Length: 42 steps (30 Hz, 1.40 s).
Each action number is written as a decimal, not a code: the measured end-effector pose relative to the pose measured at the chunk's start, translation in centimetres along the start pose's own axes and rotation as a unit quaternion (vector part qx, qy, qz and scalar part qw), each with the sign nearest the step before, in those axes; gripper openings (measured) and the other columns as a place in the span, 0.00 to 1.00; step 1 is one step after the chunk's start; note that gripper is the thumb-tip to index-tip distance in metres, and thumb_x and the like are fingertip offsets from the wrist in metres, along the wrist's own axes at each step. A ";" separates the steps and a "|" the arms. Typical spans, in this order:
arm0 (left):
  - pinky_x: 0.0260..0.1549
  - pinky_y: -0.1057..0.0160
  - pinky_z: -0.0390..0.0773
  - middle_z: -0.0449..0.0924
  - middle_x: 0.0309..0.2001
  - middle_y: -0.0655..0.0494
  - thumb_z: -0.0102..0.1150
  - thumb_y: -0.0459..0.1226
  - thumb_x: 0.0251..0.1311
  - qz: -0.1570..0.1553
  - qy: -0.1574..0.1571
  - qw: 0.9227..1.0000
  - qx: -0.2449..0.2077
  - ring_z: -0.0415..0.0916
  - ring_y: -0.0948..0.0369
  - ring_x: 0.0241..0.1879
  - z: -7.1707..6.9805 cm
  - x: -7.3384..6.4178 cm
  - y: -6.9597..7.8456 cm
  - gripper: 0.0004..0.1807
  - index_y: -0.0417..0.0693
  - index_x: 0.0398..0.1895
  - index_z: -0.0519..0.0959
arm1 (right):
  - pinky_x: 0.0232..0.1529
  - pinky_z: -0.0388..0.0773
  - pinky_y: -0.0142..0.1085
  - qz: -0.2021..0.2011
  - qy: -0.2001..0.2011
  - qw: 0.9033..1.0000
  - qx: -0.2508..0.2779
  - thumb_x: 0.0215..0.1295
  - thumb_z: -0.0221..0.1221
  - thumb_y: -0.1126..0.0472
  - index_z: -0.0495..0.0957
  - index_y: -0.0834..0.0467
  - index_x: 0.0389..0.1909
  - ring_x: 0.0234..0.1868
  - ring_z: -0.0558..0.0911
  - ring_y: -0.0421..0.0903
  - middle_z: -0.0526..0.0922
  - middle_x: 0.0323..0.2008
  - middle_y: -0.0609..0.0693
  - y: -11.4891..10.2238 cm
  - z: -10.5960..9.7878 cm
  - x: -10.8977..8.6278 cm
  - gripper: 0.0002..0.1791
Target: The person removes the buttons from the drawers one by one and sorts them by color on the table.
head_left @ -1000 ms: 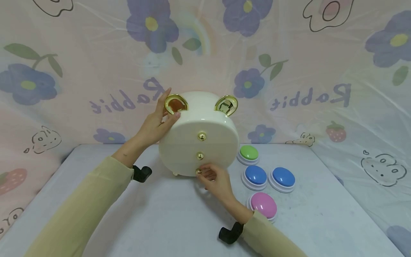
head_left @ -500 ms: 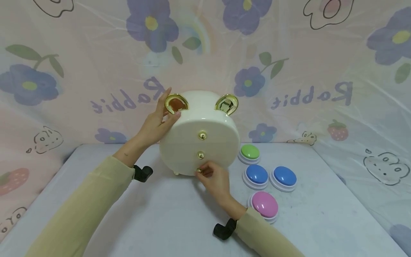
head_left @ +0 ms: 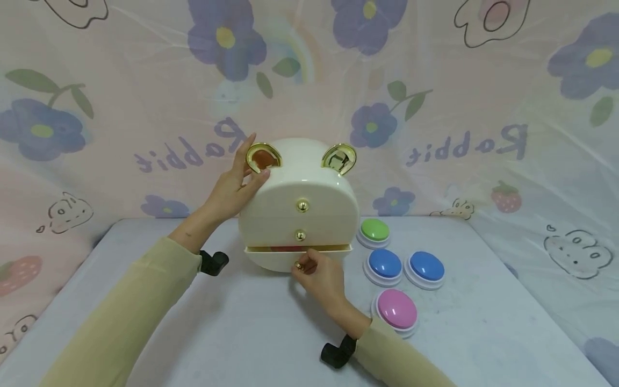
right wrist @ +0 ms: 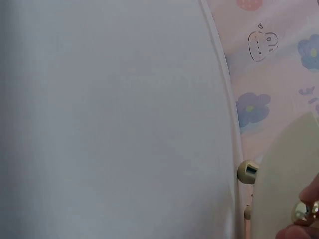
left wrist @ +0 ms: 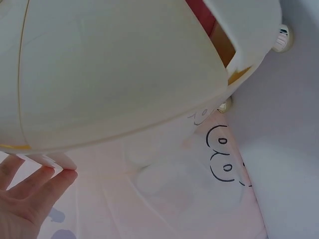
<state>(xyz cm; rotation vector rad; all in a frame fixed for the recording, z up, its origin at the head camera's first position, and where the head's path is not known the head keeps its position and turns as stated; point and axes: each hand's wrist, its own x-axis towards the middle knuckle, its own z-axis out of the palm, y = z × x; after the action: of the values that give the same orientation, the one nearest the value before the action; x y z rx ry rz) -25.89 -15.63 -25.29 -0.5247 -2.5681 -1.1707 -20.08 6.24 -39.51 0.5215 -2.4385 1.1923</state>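
Note:
A rounded white drawer box with gold-rimmed ears stands on the table in the head view. My left hand grips its left ear, thumb at the front; in the left wrist view those fingers bend against the casing. Low on the front, my right hand pinches the gold knob of the bottom drawer, which is pulled slightly out. Something red shows through the drawer's gap; most of it is hidden. The two upper drawers, each with a gold knob, are closed.
Right of the box lie several round push buttons on white bases: a green button, two blue buttons and a pink button near my right forearm. A flower-printed cloth hangs behind the white table.
The bottom drawer has come partly out toward me, with my right hand pinching its knob throughout. My left hand keeps its place on the ear.

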 end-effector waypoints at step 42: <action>0.60 0.35 0.63 0.54 0.73 0.39 0.44 0.52 0.70 0.010 0.008 1.000 0.008 0.65 0.40 0.65 0.0 0.0 -0.1 0.39 0.71 0.75 0.34 | 0.18 0.66 0.24 -0.057 -0.133 0.989 -0.041 0.53 0.70 0.54 0.80 0.51 0.19 0.16 0.69 0.28 0.77 0.13 0.39 -3.6 -5.5 -2.6 0.10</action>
<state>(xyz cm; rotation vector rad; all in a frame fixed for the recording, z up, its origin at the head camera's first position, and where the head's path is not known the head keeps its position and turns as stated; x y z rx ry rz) -25.94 -15.69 -25.42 -0.5333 -2.5507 -1.1429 -15.15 9.06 -35.20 0.8313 -2.6238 1.0284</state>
